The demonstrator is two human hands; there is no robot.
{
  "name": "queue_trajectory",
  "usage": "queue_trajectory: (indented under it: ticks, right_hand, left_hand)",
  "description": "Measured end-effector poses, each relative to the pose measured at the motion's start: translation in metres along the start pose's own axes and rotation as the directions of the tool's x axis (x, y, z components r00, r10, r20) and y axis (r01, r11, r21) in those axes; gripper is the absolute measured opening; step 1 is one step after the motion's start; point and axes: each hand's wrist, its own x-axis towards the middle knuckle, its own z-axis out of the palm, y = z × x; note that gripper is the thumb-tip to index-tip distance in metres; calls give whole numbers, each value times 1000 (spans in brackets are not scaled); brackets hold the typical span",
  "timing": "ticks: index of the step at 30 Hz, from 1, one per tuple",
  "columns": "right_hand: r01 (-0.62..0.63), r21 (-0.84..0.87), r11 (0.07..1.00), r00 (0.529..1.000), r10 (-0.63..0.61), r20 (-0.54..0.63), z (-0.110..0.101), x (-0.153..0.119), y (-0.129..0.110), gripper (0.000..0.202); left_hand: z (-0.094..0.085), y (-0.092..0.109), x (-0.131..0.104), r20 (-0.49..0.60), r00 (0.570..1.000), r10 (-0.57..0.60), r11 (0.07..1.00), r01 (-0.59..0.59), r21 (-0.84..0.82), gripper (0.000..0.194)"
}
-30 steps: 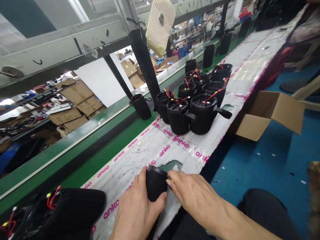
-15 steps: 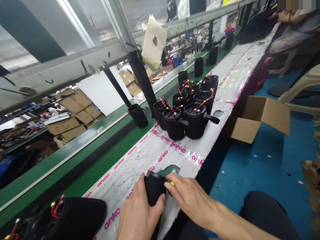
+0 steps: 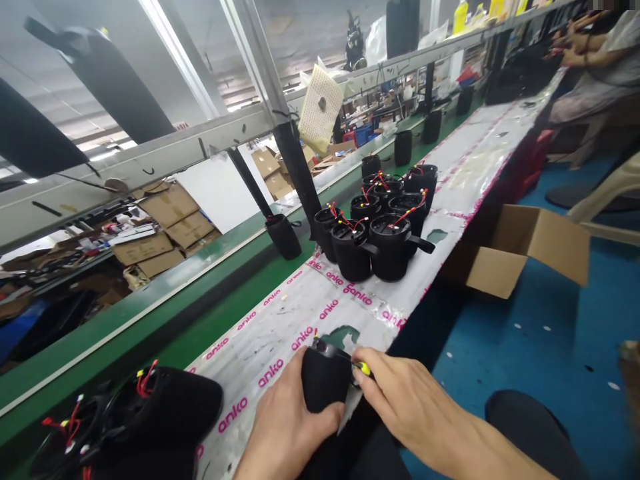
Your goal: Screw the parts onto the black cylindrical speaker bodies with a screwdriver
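Note:
My left hand (image 3: 287, 423) is wrapped round a black fabric-covered cylinder (image 3: 326, 377), held tilted near the bench edge. My right hand (image 3: 400, 400) is closed at the cylinder's upper right rim, its fingers pinching a small tool with a yellow and black end (image 3: 361, 367); the tool's tip is hard to make out. Beyond my hands, several black cylinders (image 3: 393, 250) with red wires on top stand upright in a group. At the lower left, more wired black cylinders (image 3: 165, 407) sit close together, partly cut off by the frame.
The bench strip (image 3: 295, 310) is covered in white film with pink lettering. Alongside runs a green conveyor (image 3: 235, 300) carrying single black cylinders (image 3: 283, 237). An open cardboard box (image 3: 495, 270) is on the blue floor at right. A person's hands (image 3: 575, 50) show at the far right.
The view has shifted, so the bench and overhead frame sit lower in the picture. My hands and the held cylinder appear slightly farther right; the tool's yellow part shows more.

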Motion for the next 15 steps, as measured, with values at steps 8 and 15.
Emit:
queue_trajectory:
  ticks: [8, 15]
  right_hand:
    - [78, -283, 956, 997, -77, 14, 16, 5, 3, 20]
    - [116, -459, 881, 973, -193, -125, 31, 1, -1, 23]
  left_hand:
    - [11, -3, 7, -179, 981, 80, 925, -6, 379, 80]
    - [11, -7, 15, -163, 983, 84, 929, -19, 369, 79]
